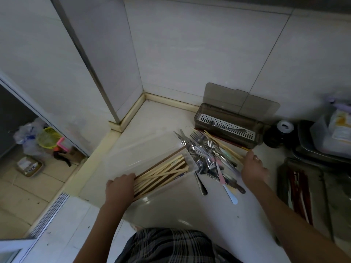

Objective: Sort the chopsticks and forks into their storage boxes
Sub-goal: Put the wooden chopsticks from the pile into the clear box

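From my head camera I look down at a pale surface (167, 118) in a tiled corner. My left hand (120, 188) reaches forward with the forearm angled up from the bottom edge, palm down, fingers curled over the near end of the clear storage box (190, 158), which lies slantwise and holds a bundle of pale chopsticks (161, 172); the hand rests on the box end and on the chopstick ends there, not pinching any single one. My right hand (253, 168) stretches out on a long, straight arm from the lower right, palm down, fingers loosely spread and laid at the right edge of the heap of forks (207, 154); I cannot tell whether it has hold of anything. A few loose chopsticks lie under and beside that heap, running toward the dark storage box (228, 128), which stands open against the wall with one piece of metal cutlery on its white slotted tray. The heap sits between the two boxes, touching the far end of the clear one.
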The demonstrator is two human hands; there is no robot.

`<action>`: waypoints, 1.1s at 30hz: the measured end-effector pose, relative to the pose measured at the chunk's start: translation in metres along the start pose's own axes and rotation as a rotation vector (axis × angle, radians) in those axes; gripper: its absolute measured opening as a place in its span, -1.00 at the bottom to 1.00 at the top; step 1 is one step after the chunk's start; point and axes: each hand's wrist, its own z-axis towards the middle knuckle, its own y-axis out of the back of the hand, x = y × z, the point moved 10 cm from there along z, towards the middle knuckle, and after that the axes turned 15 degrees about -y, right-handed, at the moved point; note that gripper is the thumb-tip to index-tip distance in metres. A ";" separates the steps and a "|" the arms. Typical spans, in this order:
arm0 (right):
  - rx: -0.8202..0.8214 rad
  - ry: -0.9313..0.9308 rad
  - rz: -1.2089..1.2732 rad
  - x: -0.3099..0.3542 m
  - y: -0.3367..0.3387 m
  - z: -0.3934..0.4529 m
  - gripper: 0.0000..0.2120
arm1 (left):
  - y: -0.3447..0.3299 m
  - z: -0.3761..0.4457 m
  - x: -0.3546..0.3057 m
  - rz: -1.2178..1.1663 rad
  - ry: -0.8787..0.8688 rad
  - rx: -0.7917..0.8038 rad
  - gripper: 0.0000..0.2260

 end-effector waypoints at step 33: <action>-0.224 0.577 0.407 0.111 0.065 -0.099 -0.77 | 0.115 -0.009 -0.097 -0.082 -0.548 -0.749 -0.70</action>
